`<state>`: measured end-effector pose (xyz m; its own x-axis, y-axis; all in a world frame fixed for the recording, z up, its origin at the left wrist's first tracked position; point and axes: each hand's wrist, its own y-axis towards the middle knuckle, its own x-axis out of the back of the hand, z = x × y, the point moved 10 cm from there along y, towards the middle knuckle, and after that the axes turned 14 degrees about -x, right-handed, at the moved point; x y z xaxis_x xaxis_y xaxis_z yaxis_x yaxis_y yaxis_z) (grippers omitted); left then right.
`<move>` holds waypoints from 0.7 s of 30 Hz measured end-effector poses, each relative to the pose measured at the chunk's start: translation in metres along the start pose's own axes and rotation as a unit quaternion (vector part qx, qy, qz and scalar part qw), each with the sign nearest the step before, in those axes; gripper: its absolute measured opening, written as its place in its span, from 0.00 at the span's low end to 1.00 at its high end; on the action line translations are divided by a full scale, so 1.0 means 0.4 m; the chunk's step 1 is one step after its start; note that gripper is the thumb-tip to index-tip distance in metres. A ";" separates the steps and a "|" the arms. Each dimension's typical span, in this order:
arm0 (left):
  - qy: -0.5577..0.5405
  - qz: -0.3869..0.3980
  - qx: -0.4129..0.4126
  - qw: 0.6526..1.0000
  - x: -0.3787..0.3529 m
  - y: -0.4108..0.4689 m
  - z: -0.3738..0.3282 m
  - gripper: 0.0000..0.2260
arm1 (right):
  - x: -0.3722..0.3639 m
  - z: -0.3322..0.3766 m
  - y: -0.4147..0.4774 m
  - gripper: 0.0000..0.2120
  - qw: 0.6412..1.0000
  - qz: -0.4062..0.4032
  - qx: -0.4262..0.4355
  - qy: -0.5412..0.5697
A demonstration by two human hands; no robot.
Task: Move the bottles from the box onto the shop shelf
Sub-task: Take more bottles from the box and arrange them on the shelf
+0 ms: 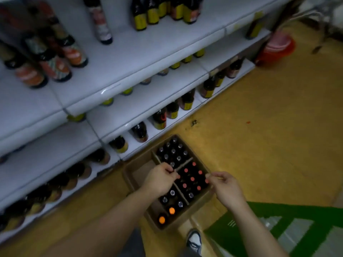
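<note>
Two hands are down over an open cardboard box [130, 176] that sits on the yellow floor [259, 136] at the lower centre of the frame, just in front of the lowest tier of the white shelves [148, 52]. Cardboard dividers [183, 164] split the box into compartments. Silver-capped bottles [173, 151] fill the top one, red-capped bottles [192, 179] stand upright in the one on the right, and two orange-capped bottles [162, 219] stand in the bottom one beside more silver caps.

At the middle of the box, the left hand [160, 179] has its fingers curled, with the tips where the dividers cross. Whether they pinch cardboard or a cap cannot be told. The right hand [225, 188] is at the right rim of the box beside the red caps, thumb and forefinger drawn together. What they hold, if anything, is too blurred to tell.

Dark shelved bottles [159, 119] with yellow labels line the tiers running from the left edge to the upper right. A red bucket [276, 51] stands at the upper right, and a shoe [194, 240] shows at the bottom.
</note>
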<state>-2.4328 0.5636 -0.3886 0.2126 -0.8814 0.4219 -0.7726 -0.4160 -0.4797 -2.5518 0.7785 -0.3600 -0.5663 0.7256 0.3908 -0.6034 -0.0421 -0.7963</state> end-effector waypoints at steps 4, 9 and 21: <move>-0.071 -0.080 0.054 0.993 -0.056 -0.106 0.095 0.06 | -0.036 -0.029 0.043 0.14 0.997 0.042 0.020 -0.065; -0.150 -0.161 0.142 0.965 -0.136 -0.175 0.296 0.04 | -0.172 -0.125 0.126 0.14 0.986 0.069 0.020 -0.149; -0.210 -0.219 0.226 0.925 -0.325 -0.091 0.769 0.05 | -0.496 -0.441 0.440 0.06 0.954 0.093 -0.009 -0.284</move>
<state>-2.2485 0.6243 -0.6627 0.7340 -0.5753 0.3610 -0.2475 -0.7215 -0.6467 -2.4465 0.7485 -0.6590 -0.8790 0.2163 0.4250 -0.4558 -0.1193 -0.8820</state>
